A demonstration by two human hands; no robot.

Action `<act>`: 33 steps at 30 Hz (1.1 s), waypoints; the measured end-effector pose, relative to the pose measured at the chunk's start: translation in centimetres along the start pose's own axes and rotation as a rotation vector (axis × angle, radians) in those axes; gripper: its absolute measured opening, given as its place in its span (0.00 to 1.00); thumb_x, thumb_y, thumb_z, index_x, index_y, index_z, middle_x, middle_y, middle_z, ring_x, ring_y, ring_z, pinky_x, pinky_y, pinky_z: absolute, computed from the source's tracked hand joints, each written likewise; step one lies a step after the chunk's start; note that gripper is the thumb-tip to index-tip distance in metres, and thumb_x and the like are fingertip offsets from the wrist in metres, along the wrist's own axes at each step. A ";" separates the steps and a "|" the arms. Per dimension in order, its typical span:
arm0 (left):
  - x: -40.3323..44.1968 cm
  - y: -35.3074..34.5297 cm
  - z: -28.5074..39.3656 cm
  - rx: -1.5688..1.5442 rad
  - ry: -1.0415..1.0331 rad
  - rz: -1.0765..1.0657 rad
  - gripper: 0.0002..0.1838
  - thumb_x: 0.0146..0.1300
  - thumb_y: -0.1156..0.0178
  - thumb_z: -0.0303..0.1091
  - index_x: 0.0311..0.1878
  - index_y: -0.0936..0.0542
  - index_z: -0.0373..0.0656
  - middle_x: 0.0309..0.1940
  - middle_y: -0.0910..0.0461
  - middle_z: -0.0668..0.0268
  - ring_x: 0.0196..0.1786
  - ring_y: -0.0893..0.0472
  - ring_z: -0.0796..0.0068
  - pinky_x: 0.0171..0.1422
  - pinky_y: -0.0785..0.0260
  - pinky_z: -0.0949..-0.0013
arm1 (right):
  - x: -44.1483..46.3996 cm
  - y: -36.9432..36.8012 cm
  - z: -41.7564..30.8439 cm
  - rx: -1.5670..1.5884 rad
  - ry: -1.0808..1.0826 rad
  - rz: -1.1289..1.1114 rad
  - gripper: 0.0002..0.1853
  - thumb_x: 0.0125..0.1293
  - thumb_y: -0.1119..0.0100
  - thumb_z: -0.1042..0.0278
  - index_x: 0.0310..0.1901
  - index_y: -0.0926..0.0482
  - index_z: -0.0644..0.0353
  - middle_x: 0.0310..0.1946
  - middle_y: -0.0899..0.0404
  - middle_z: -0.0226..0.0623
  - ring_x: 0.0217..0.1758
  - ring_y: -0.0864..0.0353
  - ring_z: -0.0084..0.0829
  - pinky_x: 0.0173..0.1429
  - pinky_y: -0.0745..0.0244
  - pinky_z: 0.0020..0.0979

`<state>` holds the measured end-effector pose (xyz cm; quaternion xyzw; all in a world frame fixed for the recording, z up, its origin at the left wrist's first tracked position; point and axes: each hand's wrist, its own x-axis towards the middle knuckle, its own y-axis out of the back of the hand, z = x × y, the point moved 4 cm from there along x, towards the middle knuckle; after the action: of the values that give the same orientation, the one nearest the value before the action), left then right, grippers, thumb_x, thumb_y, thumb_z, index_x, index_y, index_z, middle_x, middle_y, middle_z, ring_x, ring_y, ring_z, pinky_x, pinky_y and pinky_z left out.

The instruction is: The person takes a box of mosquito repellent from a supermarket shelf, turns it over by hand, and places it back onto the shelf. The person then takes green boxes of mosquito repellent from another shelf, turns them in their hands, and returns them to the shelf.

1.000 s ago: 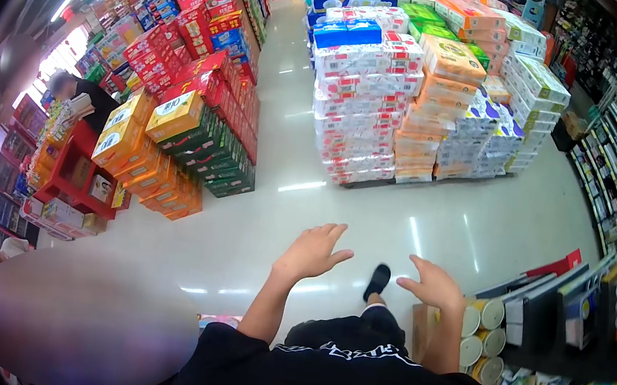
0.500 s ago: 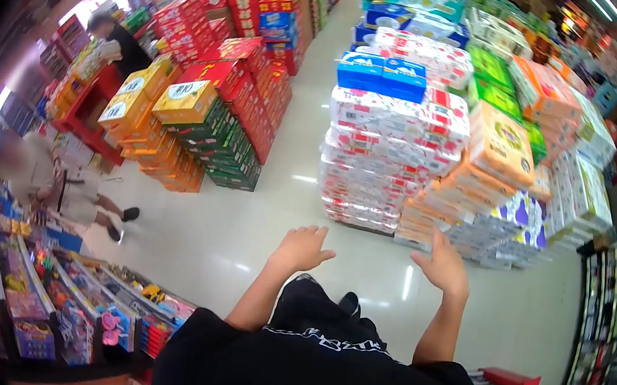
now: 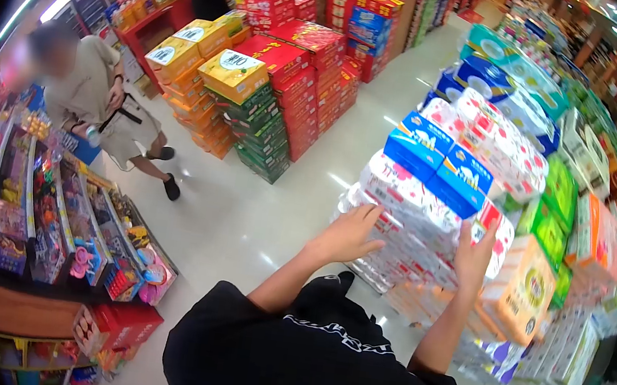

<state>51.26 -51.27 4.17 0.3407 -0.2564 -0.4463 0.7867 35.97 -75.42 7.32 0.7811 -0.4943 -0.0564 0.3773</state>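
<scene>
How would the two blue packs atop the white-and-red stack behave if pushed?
The blue packs would probably slide rather than roll, being boxy and lying flat. They may slip easily: the white-and-red stack under them looks wrapped in shiny film. They'd likely hold their shape, since their edges look fairly straight, though their contents can't be seen.

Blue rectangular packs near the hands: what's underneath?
Under the two blue rectangular packs lies a white plastic-wrapped bundle with red print, atop a stack of similar bundles. The surface directly beneath the packs is covered, not visible.
</scene>
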 end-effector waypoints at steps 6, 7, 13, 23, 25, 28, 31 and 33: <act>8.4 1.5 2.6 -0.120 0.016 0.215 0.36 0.68 0.36 0.44 0.71 0.35 0.30 0.67 0.31 0.42 0.68 0.29 0.43 0.73 0.36 0.53 | 9.6 -3.8 3.2 0.093 0.014 -0.036 0.47 0.71 0.38 0.45 0.74 0.46 0.77 0.72 0.36 0.64 0.76 0.36 0.54 0.78 0.44 0.42; 9.4 1.1 2.9 -0.126 0.014 0.235 0.36 0.69 0.36 0.45 0.70 0.34 0.30 0.66 0.31 0.42 0.68 0.29 0.43 0.73 0.36 0.53 | 10.4 -4.2 3.4 0.115 0.017 -0.079 0.47 0.70 0.38 0.45 0.74 0.46 0.77 0.70 0.35 0.64 0.75 0.34 0.53 0.77 0.42 0.41; 12.6 -2.8 6.0 -0.131 0.133 0.234 0.36 0.69 0.36 0.47 0.69 0.33 0.29 0.63 0.28 0.41 0.67 0.29 0.44 0.71 0.35 0.53 | 10.5 -4.9 7.1 0.430 -0.090 -0.335 0.31 0.73 0.41 0.48 0.61 0.28 0.71 0.54 0.21 0.56 0.53 0.20 0.43 0.60 0.29 0.41; 11.5 -9.3 16.5 -0.328 0.167 0.796 0.33 0.62 0.27 0.46 0.60 0.33 0.39 0.65 0.37 0.49 0.65 0.31 0.55 0.66 0.33 0.59 | 7.2 0.8 10.1 0.973 -0.005 -0.469 0.18 0.78 0.47 0.64 0.62 0.29 0.65 0.48 0.20 0.35 0.47 0.24 0.22 0.52 0.28 0.28; 9.2 -9.4 17.6 -0.362 0.205 0.876 0.32 0.61 0.26 0.45 0.57 0.33 0.39 0.61 0.35 0.48 0.60 0.29 0.54 0.65 0.35 0.59 | 6.1 3.5 8.2 1.081 0.075 -0.506 0.24 0.74 0.44 0.70 0.68 0.34 0.68 0.54 0.23 0.38 0.56 0.26 0.26 0.62 0.32 0.31; 4.8 -8.2 20.2 -0.383 0.105 0.990 0.33 0.65 0.32 0.52 0.58 0.35 0.38 0.58 0.36 0.52 0.62 0.33 0.58 0.66 0.39 0.59 | 2.9 7.9 5.4 1.141 0.261 -0.546 0.34 0.69 0.41 0.73 0.73 0.41 0.73 0.65 0.30 0.45 0.68 0.32 0.34 0.74 0.42 0.36; 0.2 -6.6 24.1 -0.310 -0.036 1.155 0.35 0.70 0.40 0.58 0.61 0.39 0.37 0.58 0.39 0.51 0.66 0.36 0.57 0.71 0.42 0.56 | -1.3 11.7 1.1 1.220 0.444 -0.504 0.36 0.68 0.41 0.73 0.74 0.44 0.73 0.66 0.31 0.47 0.69 0.32 0.36 0.75 0.42 0.37; -3.2 -5.8 26.4 -0.241 -0.151 1.314 0.34 0.71 0.42 0.57 0.62 0.41 0.37 0.58 0.40 0.50 0.68 0.36 0.54 0.73 0.44 0.53 | -4.6 12.7 -1.0 1.387 0.503 -0.450 0.35 0.67 0.43 0.74 0.73 0.44 0.72 0.67 0.32 0.48 0.69 0.31 0.38 0.75 0.41 0.39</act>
<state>28.00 -58.75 16.23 -0.0085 -0.4131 0.0771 0.9074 24.81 -74.00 14.94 0.9099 -0.1451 0.3703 -0.1181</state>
